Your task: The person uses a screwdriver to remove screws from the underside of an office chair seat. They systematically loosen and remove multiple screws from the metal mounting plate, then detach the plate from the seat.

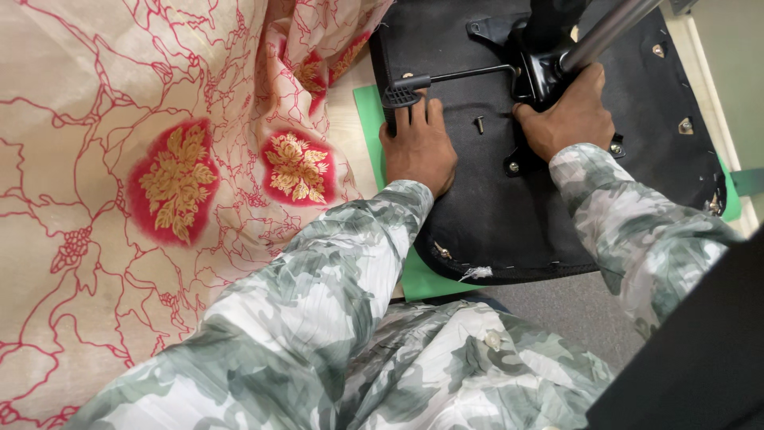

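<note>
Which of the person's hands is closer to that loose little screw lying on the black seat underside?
Left. The left hand lies flat just left of the screw, fingertips beside it. The right hand grips the metal bracket farther right.

The black seat base (549, 199) is cut off by the top edge, and its lower right part disappears behind a dark shape (692, 350) in the corner. The metal tube (609, 32) above the seat base runs out past the top edge, so its far end cannot be seen. The right hand (569, 115) hides part of the black bracket (541, 68) on the seat base; its fingers curl out of sight. The green mat (370, 119) lies mostly covered beneath the seat base. Left of the seat base, patterned cloth (159, 183) conceals the bench.
</note>
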